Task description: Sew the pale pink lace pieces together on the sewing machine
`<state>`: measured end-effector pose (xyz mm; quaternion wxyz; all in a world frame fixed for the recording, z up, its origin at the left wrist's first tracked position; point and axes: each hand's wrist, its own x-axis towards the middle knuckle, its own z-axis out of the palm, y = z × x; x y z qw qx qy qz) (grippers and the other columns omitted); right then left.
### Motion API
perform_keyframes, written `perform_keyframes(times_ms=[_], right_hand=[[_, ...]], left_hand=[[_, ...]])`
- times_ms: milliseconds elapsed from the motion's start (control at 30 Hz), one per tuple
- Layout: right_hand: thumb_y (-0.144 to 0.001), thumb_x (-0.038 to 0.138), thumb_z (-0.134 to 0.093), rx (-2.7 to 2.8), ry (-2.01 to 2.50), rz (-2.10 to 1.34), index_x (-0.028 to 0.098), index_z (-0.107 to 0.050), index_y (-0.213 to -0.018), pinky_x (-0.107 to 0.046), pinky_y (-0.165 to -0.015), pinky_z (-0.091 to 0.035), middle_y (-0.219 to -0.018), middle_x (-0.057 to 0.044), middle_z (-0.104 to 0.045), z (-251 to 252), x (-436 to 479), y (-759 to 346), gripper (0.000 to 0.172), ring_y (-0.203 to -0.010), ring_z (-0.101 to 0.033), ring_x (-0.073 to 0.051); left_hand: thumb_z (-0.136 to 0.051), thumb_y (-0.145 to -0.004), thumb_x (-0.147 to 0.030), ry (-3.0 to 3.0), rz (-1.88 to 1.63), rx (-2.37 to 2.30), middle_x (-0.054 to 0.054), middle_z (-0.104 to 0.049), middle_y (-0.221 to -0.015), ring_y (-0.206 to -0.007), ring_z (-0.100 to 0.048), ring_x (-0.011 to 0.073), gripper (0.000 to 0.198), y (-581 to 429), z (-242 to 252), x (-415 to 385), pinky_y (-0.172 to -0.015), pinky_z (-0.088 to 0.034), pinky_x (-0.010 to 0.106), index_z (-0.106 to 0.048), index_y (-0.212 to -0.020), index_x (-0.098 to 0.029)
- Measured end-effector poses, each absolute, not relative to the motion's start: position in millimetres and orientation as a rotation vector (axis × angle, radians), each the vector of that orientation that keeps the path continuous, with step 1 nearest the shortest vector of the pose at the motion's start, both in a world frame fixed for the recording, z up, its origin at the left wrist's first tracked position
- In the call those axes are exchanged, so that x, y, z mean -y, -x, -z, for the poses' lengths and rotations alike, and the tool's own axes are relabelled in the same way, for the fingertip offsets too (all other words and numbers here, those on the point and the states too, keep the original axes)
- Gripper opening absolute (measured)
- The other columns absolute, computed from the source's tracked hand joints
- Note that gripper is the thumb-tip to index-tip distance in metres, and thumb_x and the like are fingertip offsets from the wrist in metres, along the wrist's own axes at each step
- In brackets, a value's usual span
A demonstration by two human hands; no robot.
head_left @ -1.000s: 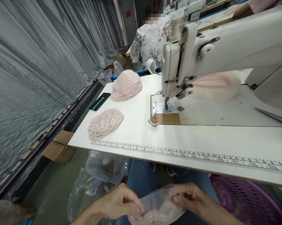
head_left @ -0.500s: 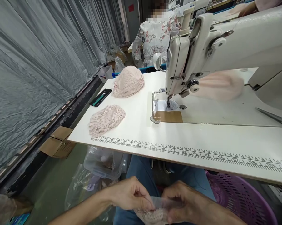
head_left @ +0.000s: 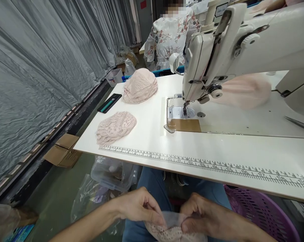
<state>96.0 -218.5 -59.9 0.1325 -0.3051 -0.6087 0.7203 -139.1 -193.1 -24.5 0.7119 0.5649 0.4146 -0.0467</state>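
Lace piece is in hand, held low in front of the sewing machine, below the near edge of the table. Progress-wise I'd call it mid-handling: no lace is under the machine's needle, so this one's being worked by hand. Can't tell if it's been stitched, or how much is left. Left of the machine sit a lace bundle and a pink cloth pile; done or waiting, no clue. Grip-wise, left hand and right hand both pinch it, its sheer edge spanning between them, lace dipping just below.
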Motion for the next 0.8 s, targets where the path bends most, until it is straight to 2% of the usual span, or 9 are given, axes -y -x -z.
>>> perform_keyframes(times_ms=[133, 233, 333, 400, 500, 600, 700, 800], right_hand=[[-0.073, 0.051, -0.068, 1.740, 0.925, -2.088, 0.013, -0.070, -0.067, -0.020, -0.047, -0.025, -0.057, 0.004, -0.044, 65.6, 223.1, -92.9, 0.038, -0.054, -0.036, -0.008], [-0.075, 0.052, -0.065, 1.709, 0.983, -2.063, 0.014, -0.065, -0.063, -0.021, -0.050, -0.027, -0.057, 0.003, -0.043, 67.2, 227.4, -93.3, 0.041, -0.056, -0.038, -0.009], [-0.076, 0.055, -0.064, 1.604, 0.980, -2.126, 0.015, -0.059, -0.061, -0.022, -0.049, -0.024, -0.058, 0.004, -0.037, 67.9, 231.0, -96.8, 0.043, -0.056, -0.032, -0.009], [-0.075, 0.055, -0.066, 1.520, 0.941, -2.192, 0.016, -0.054, -0.060, -0.023, -0.049, -0.022, -0.059, 0.005, -0.035, 69.2, 233.3, -99.0, 0.043, -0.056, -0.030, -0.009], [-0.075, 0.053, -0.066, 1.466, 0.897, -2.230, 0.016, -0.052, -0.060, -0.023, -0.050, -0.022, -0.060, 0.005, -0.035, 71.5, 236.2, -101.1, 0.043, -0.057, -0.030, -0.009], [-0.077, 0.053, -0.065, 1.507, 0.904, -2.207, 0.016, -0.054, -0.061, -0.023, -0.052, -0.024, -0.061, 0.004, -0.037, 71.4, 235.7, -103.8, 0.042, -0.058, -0.032, -0.010], [-0.079, 0.055, -0.062, 1.601, 0.877, -2.151, 0.016, -0.056, -0.060, -0.023, -0.052, -0.025, -0.061, 0.004, -0.039, 69.7, 232.3, -106.8, 0.044, -0.058, -0.035, -0.010], [-0.080, 0.057, -0.060, 1.647, 0.863, -2.114, 0.016, -0.060, -0.059, -0.024, -0.051, -0.024, -0.060, 0.004, -0.039, 70.8, 231.6, -106.9, 0.047, -0.057, -0.035, -0.010]], left_hand=[[-0.073, -0.062, -0.066, -1.203, 0.046, -0.982, 0.006, -0.069, -0.070, -0.059, -0.056, 0.0115, 0.059, 143.3, 27.8, 194.9, -0.056, -0.043, 0.018, -0.077, -0.088, -0.014], [-0.073, -0.064, -0.064, -1.167, 0.023, -0.976, 0.006, -0.068, -0.070, -0.060, -0.055, 0.0114, 0.058, 144.8, 28.0, 194.7, -0.058, -0.044, 0.019, -0.077, -0.090, -0.013], [-0.080, -0.054, -0.062, -1.101, 0.075, -0.925, 0.004, -0.068, -0.073, -0.065, -0.058, 0.0145, 0.061, 144.0, 25.3, 192.6, -0.067, -0.047, 0.024, -0.076, -0.095, -0.016], [-0.084, -0.045, -0.059, -1.150, 0.116, -0.925, 0.002, -0.067, -0.074, -0.068, -0.058, 0.0159, 0.065, 141.9, 23.7, 191.8, -0.068, -0.046, 0.024, -0.076, -0.094, -0.018], [-0.086, -0.040, -0.058, -1.274, 0.126, -0.956, 0.000, -0.064, -0.073, -0.068, -0.054, 0.0143, 0.062, 138.2, 25.2, 193.2, -0.062, -0.038, 0.021, -0.076, -0.087, -0.019], [-0.083, -0.042, -0.063, -1.315, 0.047, -0.953, -0.001, -0.060, -0.070, -0.064, -0.049, 0.0114, 0.056, 136.1, 30.5, 196.3, -0.058, -0.032, 0.020, -0.076, -0.074, -0.018], [-0.084, -0.039, -0.063, -1.275, -0.022, -0.934, -0.001, -0.058, -0.070, -0.062, -0.048, 0.0102, 0.054, 134.7, 34.5, 198.2, -0.056, -0.032, 0.021, -0.073, -0.064, -0.016], [-0.085, -0.037, -0.062, -1.260, -0.042, -0.930, -0.001, -0.057, -0.069, -0.060, -0.047, 0.0091, 0.054, 132.6, 35.3, 198.5, -0.055, -0.031, 0.021, -0.072, -0.062, -0.015]])
